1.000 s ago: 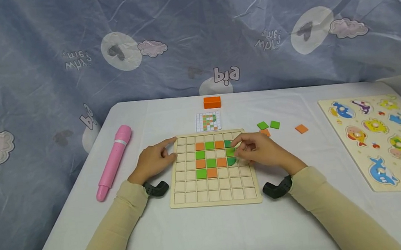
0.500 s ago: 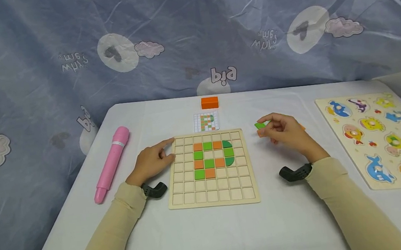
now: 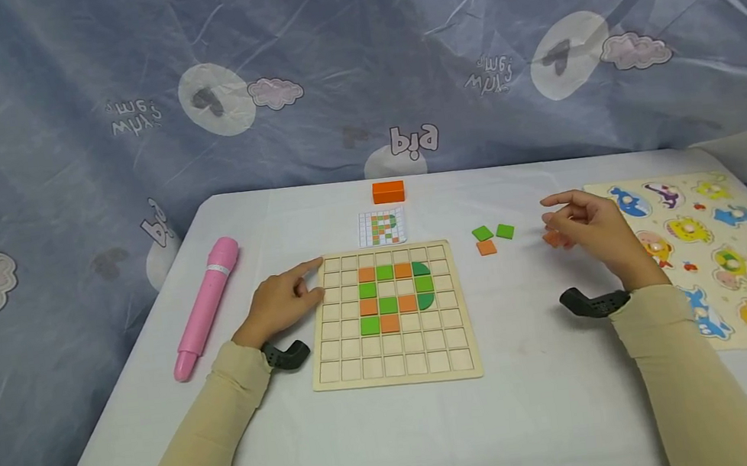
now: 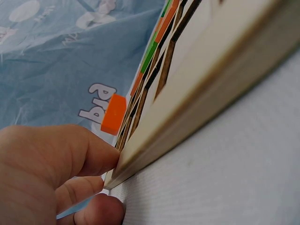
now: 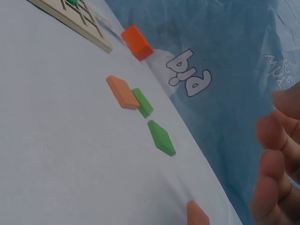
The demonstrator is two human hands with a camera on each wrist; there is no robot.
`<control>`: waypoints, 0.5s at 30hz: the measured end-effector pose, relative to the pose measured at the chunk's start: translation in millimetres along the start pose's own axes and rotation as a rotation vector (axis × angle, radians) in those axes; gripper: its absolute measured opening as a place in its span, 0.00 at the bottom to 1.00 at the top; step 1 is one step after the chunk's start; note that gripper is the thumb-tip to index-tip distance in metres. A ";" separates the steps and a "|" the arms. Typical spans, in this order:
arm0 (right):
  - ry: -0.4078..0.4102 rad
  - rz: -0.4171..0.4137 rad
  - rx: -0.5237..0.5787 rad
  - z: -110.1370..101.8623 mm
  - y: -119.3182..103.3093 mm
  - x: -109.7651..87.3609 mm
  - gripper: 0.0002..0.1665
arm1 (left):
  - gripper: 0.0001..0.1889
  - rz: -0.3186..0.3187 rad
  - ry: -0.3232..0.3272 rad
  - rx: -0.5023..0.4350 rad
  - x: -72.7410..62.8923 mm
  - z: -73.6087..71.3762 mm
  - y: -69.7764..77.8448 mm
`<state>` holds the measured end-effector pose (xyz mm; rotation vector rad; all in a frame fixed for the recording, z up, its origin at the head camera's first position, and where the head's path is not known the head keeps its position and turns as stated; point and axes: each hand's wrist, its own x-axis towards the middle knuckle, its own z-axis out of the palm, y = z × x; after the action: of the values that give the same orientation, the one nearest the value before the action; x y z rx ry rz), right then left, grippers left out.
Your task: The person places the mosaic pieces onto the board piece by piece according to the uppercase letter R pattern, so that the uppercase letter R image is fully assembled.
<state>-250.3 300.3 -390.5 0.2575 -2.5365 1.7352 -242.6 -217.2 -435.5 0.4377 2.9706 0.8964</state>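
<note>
My left hand (image 3: 278, 303) rests at the left edge of a wooden grid board (image 3: 363, 380), index finger at its far left corner and thumb on the side. In the left wrist view the fingertips touch the board's rim (image 4: 154, 136). Orange and green square tiles and two dark green rounded pieces (image 3: 426, 301) sit in the grid. My right hand (image 3: 595, 231) hangs, fingers loosely bent and holding nothing, above an orange tile (image 3: 552, 240) that it partly covers. To its left lie another orange tile (image 3: 487, 248) and two green tiles (image 3: 505, 231).
Behind the board lies a pattern card (image 3: 382, 228), with an orange block (image 3: 388, 192) beyond it. A pink marker-shaped stick (image 3: 205, 310) lies at left. An animal puzzle board (image 3: 672, 299) fills the right side, partly under my right forearm. A printed blue cloth hangs behind.
My right hand has moved from the board's right side, past the loose tiles, to the far orange tile. The left hand stays at the board's edge.
</note>
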 end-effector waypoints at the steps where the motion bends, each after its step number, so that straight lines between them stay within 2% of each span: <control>1: 0.005 0.010 -0.005 -2.6 0.5 -0.6 0.20 | 0.31 -0.001 0.001 0.001 0.2 0.1 -0.1; 12: 0.017 0.118 -0.006 -14.0 8.2 -4.6 0.17 | 0.31 -0.007 0.004 0.006 0.5 0.1 0.7; 15: 0.024 0.172 -0.033 -15.2 13.5 -5.1 0.12 | 0.31 -0.001 0.002 0.008 1.1 0.6 0.6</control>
<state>-248.3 319.7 -398.1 0.0174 -2.6376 1.7375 -243.4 -216.1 -435.6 0.4351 2.9770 0.8851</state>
